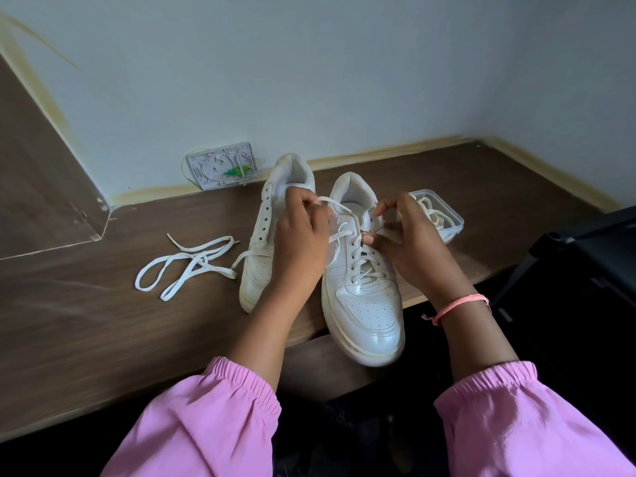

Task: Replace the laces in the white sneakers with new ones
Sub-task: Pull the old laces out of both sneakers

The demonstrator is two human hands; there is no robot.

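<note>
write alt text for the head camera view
Both hands work a lace on the right sneaker: left hand holds a lace end, right hand pinches near the eyelets. The left sneaker is unlaced, a loose lace beside it.

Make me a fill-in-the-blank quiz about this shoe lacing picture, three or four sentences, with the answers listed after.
1. The loose lace lies on the desk to the ____ of both sneakers.
2. The sneaker with a lace threaded through its eyelets is the one on the ____.
3. The clear plastic container behind the right hand holds more ____.
4. The left hand pinches a lace end while the sleeves are ____ in colour.

Answers: left; right; laces; pink
</note>
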